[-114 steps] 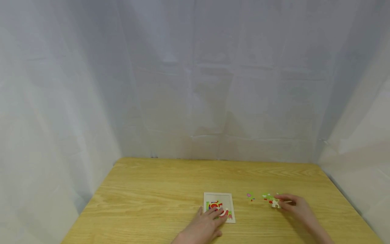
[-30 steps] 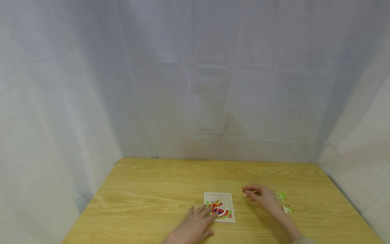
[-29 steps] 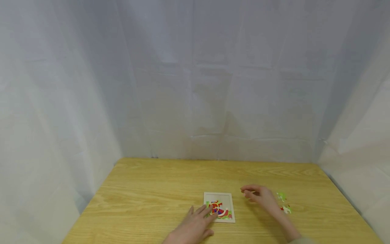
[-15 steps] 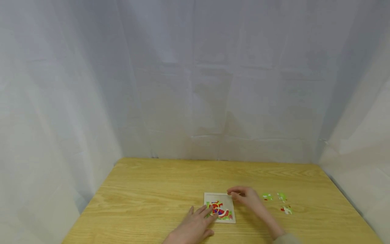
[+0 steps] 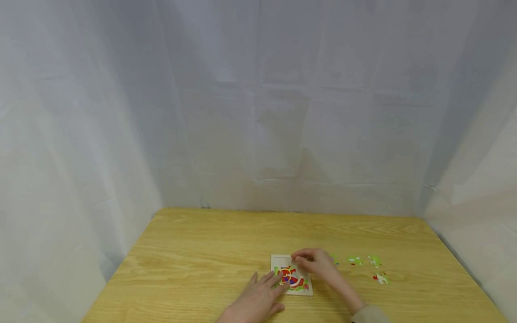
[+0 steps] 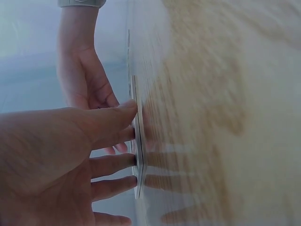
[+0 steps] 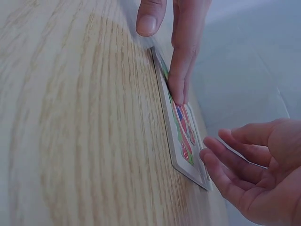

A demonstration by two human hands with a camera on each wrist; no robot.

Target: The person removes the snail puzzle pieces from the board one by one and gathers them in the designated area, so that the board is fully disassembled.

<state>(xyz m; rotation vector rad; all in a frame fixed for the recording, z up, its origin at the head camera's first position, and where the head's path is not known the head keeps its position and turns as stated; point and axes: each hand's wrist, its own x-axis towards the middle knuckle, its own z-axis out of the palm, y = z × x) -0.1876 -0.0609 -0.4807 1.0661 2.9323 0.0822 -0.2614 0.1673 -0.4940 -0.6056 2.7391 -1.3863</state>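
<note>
A jigsaw puzzle board (image 5: pixel 281 260) with a pale frame lies on the table, its lower part filled with red, green, blue and white pieces. My left hand (image 5: pixel 258 296) rests on the board's lower left, fingers extended and spread; the left wrist view shows the thumb and fingertips along the board's edge (image 6: pixel 137 141). My right hand (image 5: pixel 317 262) is over the board's upper right corner, thumb and fingertips together at a small reddish puzzle piece (image 5: pixel 294 259), mostly hidden by the fingers. In the right wrist view the curled right fingers (image 7: pixel 218 162) are close to the board's far end.
To the right lie loose puzzle pieces: a green and white one (image 5: pixel 355 260), another green one (image 5: pixel 374 261) and a white one with red (image 5: pixel 380 278). One more piece (image 5: pixel 335 259) is partly behind the right hand. White curtains surround the wooden table (image 5: pixel 202 251).
My right hand has moved left from the loose pieces to the board's upper right corner, uncovering the pieces on the right. My left hand has shifted slightly left and stays on the board.
</note>
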